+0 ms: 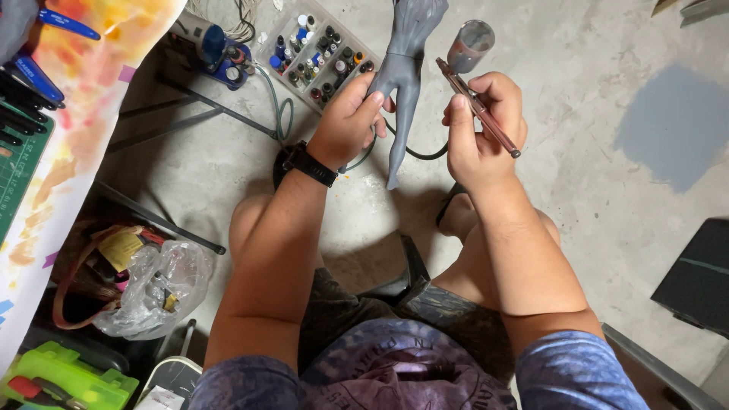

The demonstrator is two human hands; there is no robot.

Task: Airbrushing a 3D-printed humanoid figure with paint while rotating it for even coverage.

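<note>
The fingers [363, 106] of the left hand [345, 125] pinch the grey figure [404, 76] at its narrow middle, while the right hand [478, 129] wraps closed around the airbrush [477, 106] — its cup [471, 45] just beside the figure. A slack pinch could let the figure twist, or overspray could reach the thumb. On the concrete floor [592, 175] beyond lies a tray of paint bottles [319, 53].

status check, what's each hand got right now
Left hand grips grey figure. Right hand holds airbrush, tip near figure. Nothing between them.
</note>
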